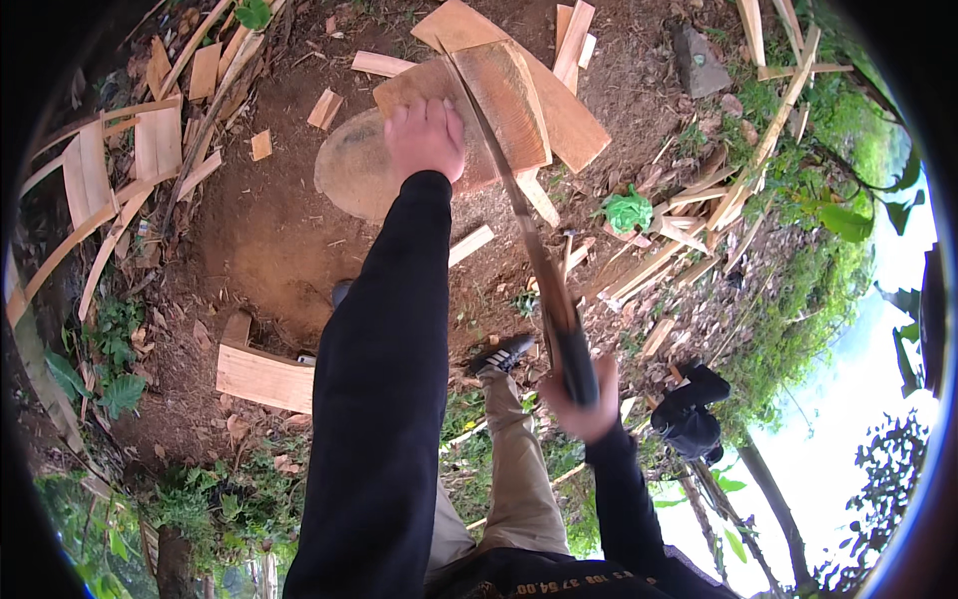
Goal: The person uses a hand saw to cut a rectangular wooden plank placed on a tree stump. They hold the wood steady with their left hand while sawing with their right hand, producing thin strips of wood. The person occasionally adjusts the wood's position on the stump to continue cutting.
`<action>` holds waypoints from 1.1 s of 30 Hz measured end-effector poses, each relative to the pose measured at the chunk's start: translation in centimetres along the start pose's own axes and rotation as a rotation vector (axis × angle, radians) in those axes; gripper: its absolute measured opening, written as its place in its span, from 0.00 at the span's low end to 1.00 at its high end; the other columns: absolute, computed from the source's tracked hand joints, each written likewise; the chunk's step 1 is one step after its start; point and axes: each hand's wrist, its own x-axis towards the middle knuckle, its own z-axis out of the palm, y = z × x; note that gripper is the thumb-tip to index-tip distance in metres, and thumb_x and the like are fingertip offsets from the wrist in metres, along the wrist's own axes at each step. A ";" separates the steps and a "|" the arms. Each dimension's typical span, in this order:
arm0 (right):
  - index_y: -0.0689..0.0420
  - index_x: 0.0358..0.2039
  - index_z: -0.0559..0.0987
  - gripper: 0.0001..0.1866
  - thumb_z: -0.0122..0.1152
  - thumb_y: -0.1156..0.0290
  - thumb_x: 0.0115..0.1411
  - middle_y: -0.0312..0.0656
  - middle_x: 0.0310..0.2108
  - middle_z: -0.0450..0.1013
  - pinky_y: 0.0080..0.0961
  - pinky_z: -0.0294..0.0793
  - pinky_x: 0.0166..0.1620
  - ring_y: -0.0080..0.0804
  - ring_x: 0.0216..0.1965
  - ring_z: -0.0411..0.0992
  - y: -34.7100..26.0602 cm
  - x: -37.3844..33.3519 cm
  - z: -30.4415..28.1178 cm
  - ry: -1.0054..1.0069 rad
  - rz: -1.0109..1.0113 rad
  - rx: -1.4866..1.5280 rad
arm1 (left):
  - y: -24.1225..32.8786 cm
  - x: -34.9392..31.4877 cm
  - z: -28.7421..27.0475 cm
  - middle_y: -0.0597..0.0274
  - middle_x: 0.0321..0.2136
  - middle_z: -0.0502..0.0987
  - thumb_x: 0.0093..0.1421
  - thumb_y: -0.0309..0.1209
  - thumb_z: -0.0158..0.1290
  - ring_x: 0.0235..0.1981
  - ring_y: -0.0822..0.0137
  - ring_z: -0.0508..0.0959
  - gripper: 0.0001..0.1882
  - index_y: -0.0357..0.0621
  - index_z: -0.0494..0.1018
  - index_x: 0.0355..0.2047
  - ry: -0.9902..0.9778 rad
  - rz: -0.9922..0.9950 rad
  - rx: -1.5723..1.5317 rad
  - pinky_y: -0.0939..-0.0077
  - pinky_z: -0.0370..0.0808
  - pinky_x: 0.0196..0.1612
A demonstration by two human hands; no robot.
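Observation:
A curved, light-brown wooden board (504, 105) lies on a round stump (349, 165), with ribbed marks on its right part. On the board's near left side, my left hand (427, 140) presses down, fingers bent over the wood and slightly blurred. My right hand (584, 399) is wrapped round the dark handle of a long handsaw (539, 255). Its narrow blade, seen almost edge on, runs forward and left across the board, with the tip past the far edge. The teeth cannot be made out.
A flat plank (574, 125) lies beneath the board's far right. Curved slats (155, 145) lean at left; a thick wooden piece (264, 377) lies near my feet. At right are long strips (738, 200), a green plastic bag (628, 212), a stone (699, 62) and another person (691, 411).

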 end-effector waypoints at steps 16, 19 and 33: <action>0.59 0.20 0.74 0.07 0.65 0.75 0.44 0.32 0.11 0.67 0.20 0.64 0.19 0.17 0.13 0.66 2.1 -3.7 -1.3 -0.064 -0.160 -0.121 | -0.2 0.4 1.4 0.58 0.26 0.75 0.64 0.35 0.46 0.30 0.52 0.74 0.13 0.45 0.75 0.26 0.187 0.112 0.031 0.56 0.70 0.34; 0.58 0.20 0.72 0.15 0.73 0.68 0.49 0.32 0.15 0.69 0.23 0.66 0.22 0.21 0.17 0.67 1.2 4.9 2.4 0.103 -0.116 -0.079 | -0.2 0.4 1.8 0.57 0.25 0.75 0.64 0.34 0.47 0.29 0.52 0.74 0.12 0.45 0.75 0.26 0.248 0.190 0.039 0.57 0.70 0.32; 0.56 0.15 0.71 0.11 0.66 0.75 0.47 0.31 0.11 0.67 0.23 0.66 0.20 0.21 0.13 0.68 2.8 -3.2 -1.5 -0.079 -0.058 0.063 | -0.5 0.3 0.4 0.55 0.30 0.76 0.64 0.36 0.47 0.35 0.50 0.75 0.11 0.45 0.75 0.29 0.125 0.123 0.115 0.54 0.71 0.38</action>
